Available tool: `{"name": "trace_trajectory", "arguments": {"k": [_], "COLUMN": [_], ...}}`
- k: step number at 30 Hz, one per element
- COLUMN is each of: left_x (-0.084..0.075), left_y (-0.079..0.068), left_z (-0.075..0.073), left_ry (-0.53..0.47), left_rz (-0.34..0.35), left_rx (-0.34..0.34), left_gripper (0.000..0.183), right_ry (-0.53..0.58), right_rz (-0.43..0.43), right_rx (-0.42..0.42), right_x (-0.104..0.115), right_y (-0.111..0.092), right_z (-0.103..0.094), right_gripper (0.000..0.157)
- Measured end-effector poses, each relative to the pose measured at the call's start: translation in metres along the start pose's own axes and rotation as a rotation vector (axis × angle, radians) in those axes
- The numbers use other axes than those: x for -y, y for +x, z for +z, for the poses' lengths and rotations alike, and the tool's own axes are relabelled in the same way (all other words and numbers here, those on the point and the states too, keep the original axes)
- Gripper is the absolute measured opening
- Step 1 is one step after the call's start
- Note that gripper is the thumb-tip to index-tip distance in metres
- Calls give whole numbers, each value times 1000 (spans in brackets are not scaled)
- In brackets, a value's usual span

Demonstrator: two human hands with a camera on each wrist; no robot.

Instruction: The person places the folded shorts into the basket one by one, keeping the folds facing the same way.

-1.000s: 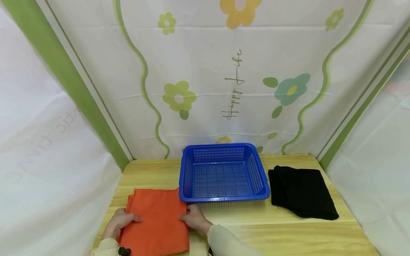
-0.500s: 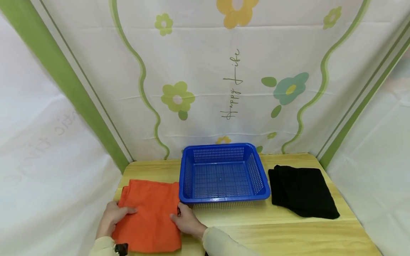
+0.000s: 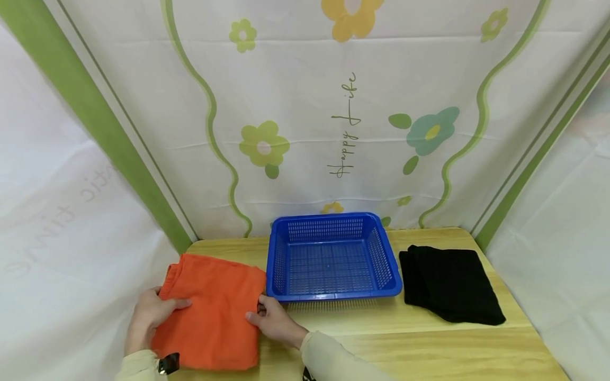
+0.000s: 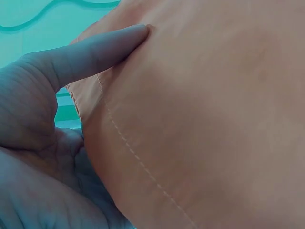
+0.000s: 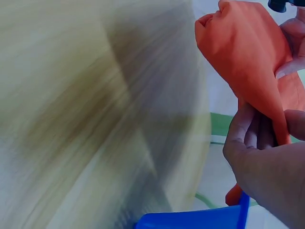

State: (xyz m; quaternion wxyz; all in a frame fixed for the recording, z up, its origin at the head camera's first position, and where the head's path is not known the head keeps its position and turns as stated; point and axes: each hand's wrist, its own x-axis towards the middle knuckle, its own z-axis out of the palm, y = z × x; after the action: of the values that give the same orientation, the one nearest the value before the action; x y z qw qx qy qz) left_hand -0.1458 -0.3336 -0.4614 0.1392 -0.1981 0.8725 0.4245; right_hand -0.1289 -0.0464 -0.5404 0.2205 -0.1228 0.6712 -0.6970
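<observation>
A folded orange garment (image 3: 212, 312) is at the left part of the table, between both hands. My left hand (image 3: 150, 316) grips its left edge, thumb on top and fingers underneath, mostly hidden. On the right edge my right hand (image 3: 276, 320) pinches the cloth, thumb on top and fingers below. The left wrist view shows a line of stitching along the orange cloth (image 4: 214, 119) by the thumb. In the right wrist view the garment (image 5: 243, 52) appears raised off the wooden surface, its layers folded together.
A blue perforated plastic basket (image 3: 329, 267) with nothing in it stands at the back middle, close to the garment's right corner. To its right lies a folded black garment (image 3: 450, 286). A printed white curtain (image 3: 305, 106) hangs behind the wooden table (image 3: 405, 354).
Both hands have carried the orange garment leftward and toward the back of the table, turning it slightly. Basket and black garment stay where they were.
</observation>
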Motion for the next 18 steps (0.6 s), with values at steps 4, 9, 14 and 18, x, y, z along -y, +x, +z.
{"name": "trace_trajectory", "arguments": {"k": [4, 9, 14, 18], "left_x": [-7, -18, -34, -50], "left_y": [-4, -9, -16, -19], "left_z": [-4, -5, 0, 7], "left_ry": [-24, -62, -92, -133], "left_rz": [37, 88, 145, 207], "left_rx": [-28, -59, -80, -80], "left_gripper": [90, 84, 85, 84], "right_ry": [21, -31, -86, -111], "right_rz": [-27, -124, -223, -263], "right_rx": [8, -13, -97, -167], "right_x": [10, 24, 39, 50], "right_y": [0, -3, -6, -8], "right_z": [-2, -8, -21, -36], "right_gripper": [28, 24, 23, 25]}}
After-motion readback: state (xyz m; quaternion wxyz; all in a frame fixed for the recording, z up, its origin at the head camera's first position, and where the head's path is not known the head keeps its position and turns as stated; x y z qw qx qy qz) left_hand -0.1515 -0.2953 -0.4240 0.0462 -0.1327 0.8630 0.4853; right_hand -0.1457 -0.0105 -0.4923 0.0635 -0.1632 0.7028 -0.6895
